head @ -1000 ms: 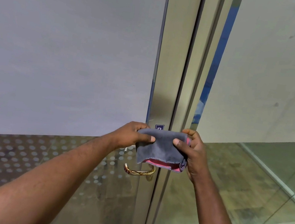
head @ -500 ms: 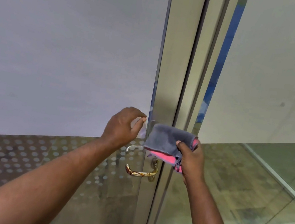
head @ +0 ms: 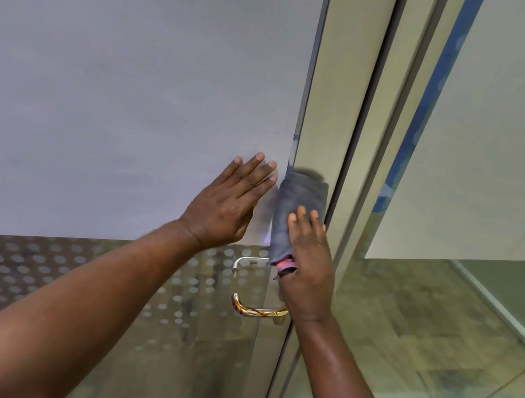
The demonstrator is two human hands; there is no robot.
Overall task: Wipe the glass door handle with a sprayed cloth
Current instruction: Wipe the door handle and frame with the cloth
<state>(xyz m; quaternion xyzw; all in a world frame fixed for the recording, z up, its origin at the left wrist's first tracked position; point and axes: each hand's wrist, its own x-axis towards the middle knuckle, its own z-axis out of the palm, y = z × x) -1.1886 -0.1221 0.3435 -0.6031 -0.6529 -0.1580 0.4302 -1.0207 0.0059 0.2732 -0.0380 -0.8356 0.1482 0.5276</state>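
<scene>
1. Glass door (head: pixel 119 70): frosted upper panel, dotted clear band below. It fills the left of the view, edged by a pale metal frame (head: pixel 338 90).
2. Left hand (head: pixel 229 203): fingers spread wide and flat against the frosted panel, holding nothing. Half a second ago it hung loosely curled beside the cloth; a second ago it pinched the cloth's left edge.
3. Right hand (head: pixel 307 265): palm flat, fingers straight, pressing the cloth against the frame. It pins the cloth rather than grips it. Earlier it held the cloth in the air by its right edge.
4. Cloth (head: pixel 297 211): grey, with a pink hem showing at its lower end. Folded long and upright on the frame, above the handle. Earlier it was held wide, clear of the door.
5. Handle (head: pixel 258 310): gold-toned lever, low on the frame, just below the right hand and not yet covered by the cloth. A silver lever (head: pixel 249 261) shows through the glass above it.
6. Step in hand, judged: bring the cloth down the frame and wrap it around the lever. Keep the left hand braced so the door does not swing. Wipe along the full length, underside included.
</scene>
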